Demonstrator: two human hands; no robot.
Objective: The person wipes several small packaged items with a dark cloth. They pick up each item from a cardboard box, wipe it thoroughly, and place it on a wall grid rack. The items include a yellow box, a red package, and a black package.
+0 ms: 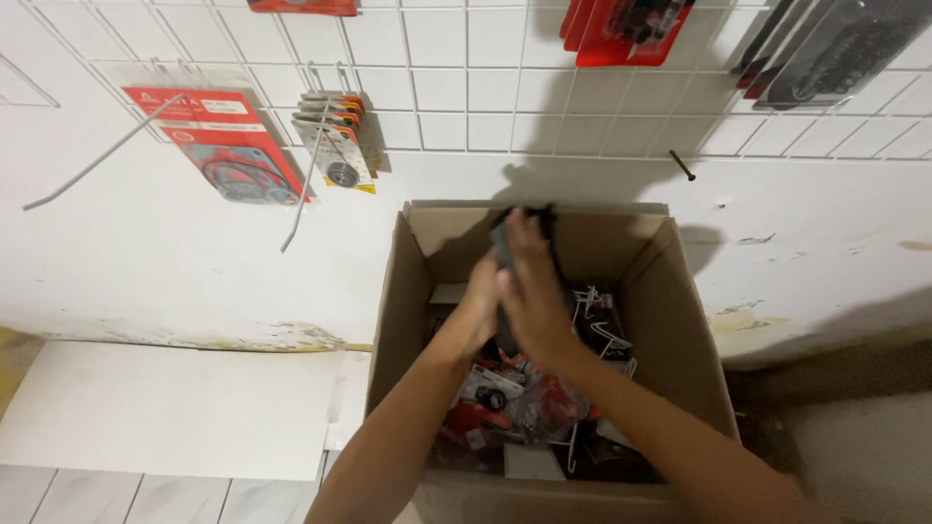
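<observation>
Forearms: two, the person's own, entering from the bottom edge and crossing over the box opening.
Cardboard box [670, 320]: one, brown, flaps up and open, standing on the floor against the white wall.
Box contents [529, 398]: a loose heap of packaged parts, red and black with clear plastic, too jumbled to count; several white wire hooks [602, 325] lie on the right side of the heap.
Right hand [534, 291]: one, back toward the camera, fingers closed around the dark package, above the far half of the box.
Left hand [478, 301]: one, mostly hidden behind the right hand; it touches the same package, but the set of its fingers cannot be told.
Dark package [505, 238]: one, flat, black, held upright between both hands, its top level with the box's back flap.
Wire grid panel [466, 87]: one, white, fixed to the wall above the box.
Red carded pack [228, 146]: one, hanging at the left of the grid.
Orange-edged carded packs [338, 141]: one hanging stack, about four deep.
Bare white hooks [107, 150]: two, long, sticking out of the grid.
Red packs at top [626, 29]: one cluster, cut by the frame.
Black packs at top right [835, 49]: one cluster, cut by the frame.
Dark peg [682, 165]: one, in the wall.
</observation>
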